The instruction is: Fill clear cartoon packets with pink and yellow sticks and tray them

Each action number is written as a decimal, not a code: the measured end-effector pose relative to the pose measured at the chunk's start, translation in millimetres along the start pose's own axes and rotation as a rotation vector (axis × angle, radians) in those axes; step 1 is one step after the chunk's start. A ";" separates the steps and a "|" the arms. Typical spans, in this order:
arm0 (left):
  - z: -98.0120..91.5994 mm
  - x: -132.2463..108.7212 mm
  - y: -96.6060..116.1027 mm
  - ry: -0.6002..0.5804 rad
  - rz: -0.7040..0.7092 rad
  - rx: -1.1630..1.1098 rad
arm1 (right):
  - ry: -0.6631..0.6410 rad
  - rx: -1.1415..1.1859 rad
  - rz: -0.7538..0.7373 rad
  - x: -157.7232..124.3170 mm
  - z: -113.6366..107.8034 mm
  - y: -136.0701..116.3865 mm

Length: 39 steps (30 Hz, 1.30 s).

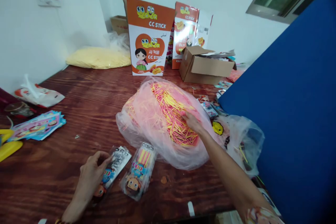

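My left hand (91, 171) lies over a pile of clear plastic packets (117, 162) with a cartoon print, its thumb and fingers closed at their upper edge. Just right of it, a similar packet (138, 171) lies flat with pink and yellow sticks inside. My right hand (193, 122) reaches into a large, opened clear plastic bag (143, 112). Its fingers are bent together on the loose thin pink and yellow sticks (170, 112); the fingertips are partly hidden among them.
Behind the bag stand a printed carton (149, 38) and an opened brown box (210, 70). A blue panel (286, 105) bounds the right side. At left are printed sheets (39, 126), a tissue pack (42, 96) and yellow handles (10, 143). A yellow-filled bag (99, 57) lies behind.
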<state>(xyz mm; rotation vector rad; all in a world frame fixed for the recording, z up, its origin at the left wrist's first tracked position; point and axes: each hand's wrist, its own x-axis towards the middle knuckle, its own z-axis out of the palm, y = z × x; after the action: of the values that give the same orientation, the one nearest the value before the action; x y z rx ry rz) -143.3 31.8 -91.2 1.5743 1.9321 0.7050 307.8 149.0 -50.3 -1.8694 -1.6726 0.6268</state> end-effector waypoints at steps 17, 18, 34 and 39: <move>-3.3 -12.8 40.8 0.135 0.065 0.051 | -0.045 0.674 -0.011 -105.6 32.4 15.0; -2.9 -13.9 42.7 0.152 0.062 0.047 | -0.050 0.672 -0.030 -106.5 32.5 14.8; -17.7 -40.4 88.9 0.447 -0.121 -0.576 | -0.095 0.735 -0.048 -107.7 29.4 13.1; -6.2 -54.0 133.8 0.362 -0.123 -0.822 | -0.203 0.642 -0.095 -107.8 32.4 11.6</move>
<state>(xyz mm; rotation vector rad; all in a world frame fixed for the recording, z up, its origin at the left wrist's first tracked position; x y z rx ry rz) -45.4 2.3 10.7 0.8463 1.6023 1.5589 282.1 44.0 -84.0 -1.2910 -1.4311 1.1796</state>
